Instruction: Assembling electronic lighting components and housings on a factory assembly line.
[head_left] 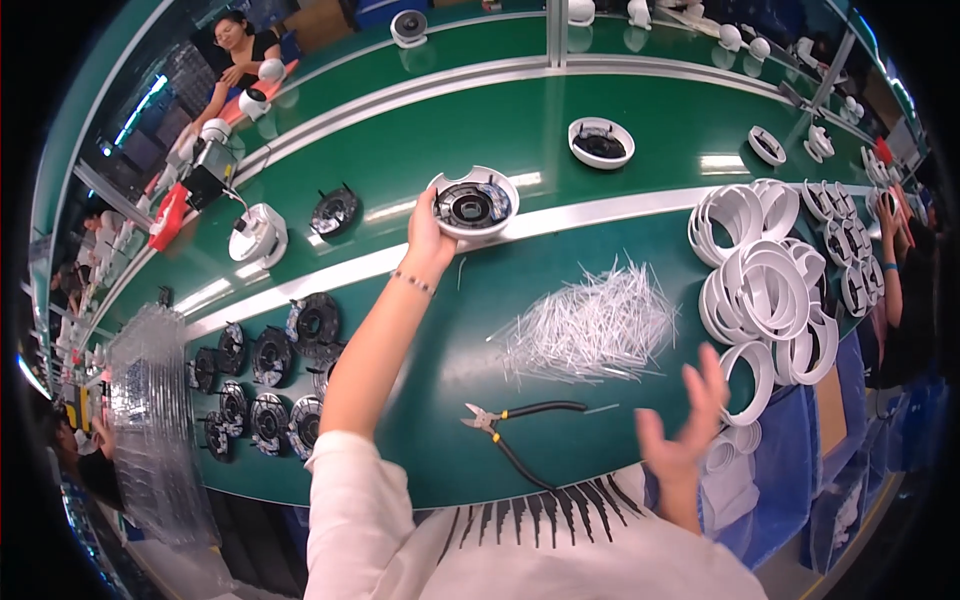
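Out over the metal rail, my left hand (428, 238) grips a white round housing (486, 235) by its left side. Inside the housing sits a black ring-shaped part (468, 206) with a dark centre. My right hand (684, 428) is raised above the near right of the bench, fingers spread, holding nothing. Left of it lie diagonal cutters (492, 424), jaws apart, with black and yellow handles. Beyond the cutters spreads a heap of thin white plastic strips (595, 325). White rings (765, 290) are stacked to the right, the closest just past my right fingers.
Several black round parts (272, 357) stand in rows on the left, beside clear plastic trays (155, 420). On the green belt rest a loose black part (334, 211), a white housing (258, 236) and another filled housing (601, 143). Blue bins (775, 490) stand lower right; a co-worker (240, 50) sits across.
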